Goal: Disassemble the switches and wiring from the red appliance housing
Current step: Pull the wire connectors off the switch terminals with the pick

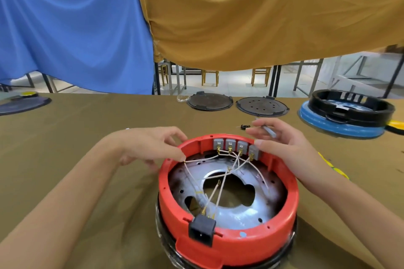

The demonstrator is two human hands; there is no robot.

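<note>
Fingers of the left hand (150, 148) pinch the end of one thin wire (192, 178) right at the rim of the red housing (218, 244), on its far left side. From that pinch the wire runs down and toward the person, into the middle of the housing, so its long way goes from the far left rim to the near side where the black socket (202, 230) sits.

The right hand (282, 144) is at the far right side of the rim. Its fingers are curled around a small grey tool (270, 131), maybe a little screwdriver, but I cannot tell for sure. Its thumb rests just beside the last grey switch on the right.

Four grey switches (237, 146) stand in a row along the far wall of the housing, between the two hands. More wires go from under each switch down to the shiny metal plate (247, 214) inside, and they cross over each other.

The housing sits on the table (65, 137), near the edge closest to the person. The switches are nearer the right hand, and the loose wire end is already in the left. I think the next pull should go up and away from the rim, along the wire, so it does not snag on the crossed ones
</note>
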